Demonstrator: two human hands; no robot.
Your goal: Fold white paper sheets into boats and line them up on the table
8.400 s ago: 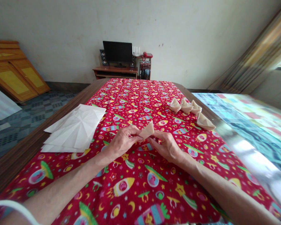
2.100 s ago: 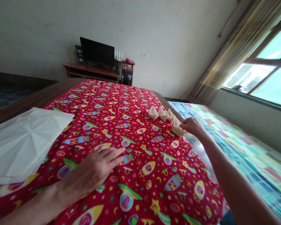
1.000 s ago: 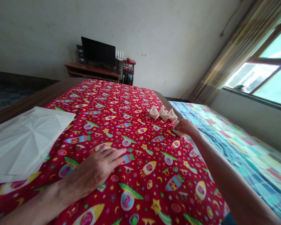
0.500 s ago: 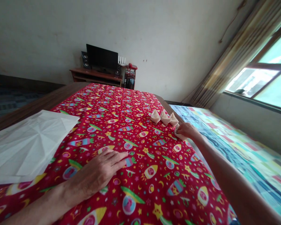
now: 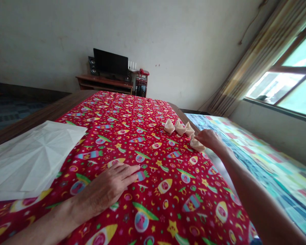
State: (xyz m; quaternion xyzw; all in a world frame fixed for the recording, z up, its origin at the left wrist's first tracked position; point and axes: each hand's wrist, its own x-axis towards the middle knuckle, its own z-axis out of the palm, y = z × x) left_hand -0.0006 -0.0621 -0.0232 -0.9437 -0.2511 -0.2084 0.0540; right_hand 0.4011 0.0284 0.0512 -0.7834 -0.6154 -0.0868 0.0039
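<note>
My hands are set well apart. The left hand (image 5: 108, 185) lies palm down at lower centre of the frame, fingers extended, holding nothing, on the red printed cloth (image 5: 165, 214) that covers the bench (image 5: 66, 105). The right hand (image 5: 211, 140), right of centre, is at the upper rim of the nearest folded paper piece (image 5: 198, 146); I cannot tell whether the fingers grip it or only meet it. Shaped so far: four pieces. The other three, namely the left piece (image 5: 169, 127), the middle piece (image 5: 179, 128) and the right piece (image 5: 189, 129), stand in a close row just beyond. Not shaped: the creased paper sheets (image 5: 38, 156), lying flat and overlapping at the left edge; their count is unclear.
</note>
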